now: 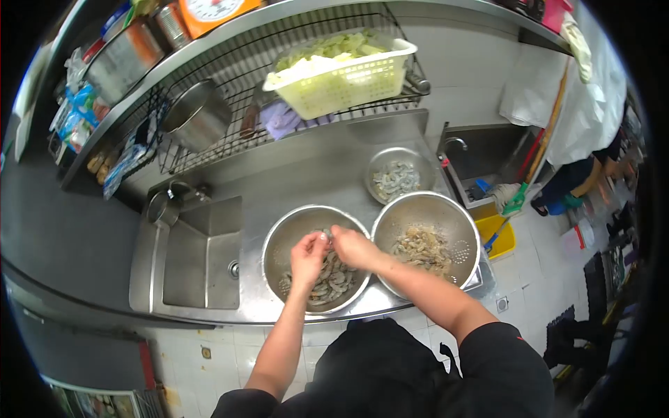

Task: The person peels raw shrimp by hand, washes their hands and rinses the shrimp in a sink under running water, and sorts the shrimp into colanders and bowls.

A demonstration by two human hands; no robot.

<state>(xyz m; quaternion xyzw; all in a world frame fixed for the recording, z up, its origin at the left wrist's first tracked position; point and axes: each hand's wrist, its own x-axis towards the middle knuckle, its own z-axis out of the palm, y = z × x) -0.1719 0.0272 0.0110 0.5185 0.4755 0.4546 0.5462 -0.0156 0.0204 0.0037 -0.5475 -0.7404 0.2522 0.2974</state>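
My left hand and my right hand meet over the left steel colander. Their fingertips are pinched together on a shrimp, mostly hidden by the fingers. Below them, grey unpeeled shrimp lie in that colander. To the right, under my right forearm, a second steel colander holds a pile of brownish shrimp shells and heads. Behind the two colanders stands a smaller metal bowl with pale, peeled-looking shrimp in it.
A steel sink is at the left, with a faucet and metal pot. A wire rack above holds a basket of cut greens and a steel pot. Another person is at the far right, beyond a yellow bucket.
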